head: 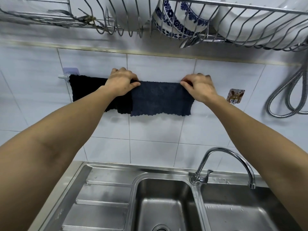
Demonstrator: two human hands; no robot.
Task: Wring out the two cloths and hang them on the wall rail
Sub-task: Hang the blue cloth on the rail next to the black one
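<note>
Two cloths hang side by side on the white wall rail [62, 77] against the tiled wall. The black cloth [86, 90] drapes over the rail's left part. The dark blue cloth [160, 99] hangs to its right, overlapping the black one's edge. My left hand [121, 81] pinches the blue cloth's top left corner at the rail. My right hand [199, 87] pinches its top right corner. Most of the rail is hidden behind the cloths and my hands.
A wire dish rack [183, 30] with a blue-patterned bowl [176, 19] and white plates hangs overhead. Below are a steel double sink [166, 205] and a curved tap [225, 164]. A coiled metal hose [286, 100] and a sticker hook [235, 95] sit at right.
</note>
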